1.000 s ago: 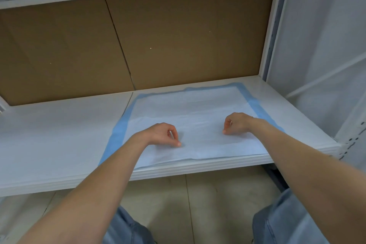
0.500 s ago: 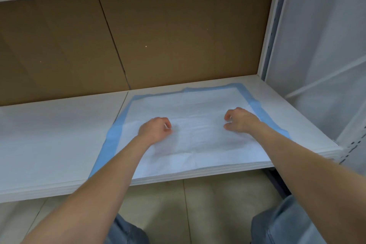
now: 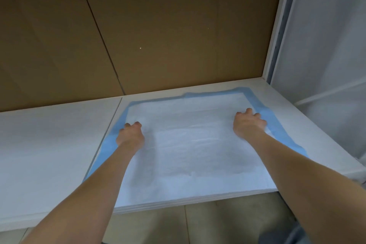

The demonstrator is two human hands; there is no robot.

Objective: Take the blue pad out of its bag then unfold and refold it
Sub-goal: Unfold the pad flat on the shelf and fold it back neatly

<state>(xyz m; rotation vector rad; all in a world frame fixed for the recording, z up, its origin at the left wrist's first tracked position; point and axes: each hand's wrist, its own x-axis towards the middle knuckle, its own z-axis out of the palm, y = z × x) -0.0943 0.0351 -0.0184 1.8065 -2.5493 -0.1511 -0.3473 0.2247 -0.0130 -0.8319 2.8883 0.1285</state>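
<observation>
Brown cardboard panels (image 3: 178,35) backed a white shelf board (image 3: 49,154), with a white upright post (image 3: 277,25) closing its right end and beige floor tiles (image 3: 158,226) showing below its front edge. On the right half of that shelf lay the flat, white-centred absorbent pad with a blue border (image 3: 194,150). It was out of any bag and spread open, its near edge at the shelf's lip. The left hand (image 3: 130,134) rested on the pad just inside the left blue strip, knuckles up and fingers curled under. The right hand (image 3: 248,125) rested near the far right corner, fingers bent with the tips down on the pad. Whether either hand pinched the material could not be told.
</observation>
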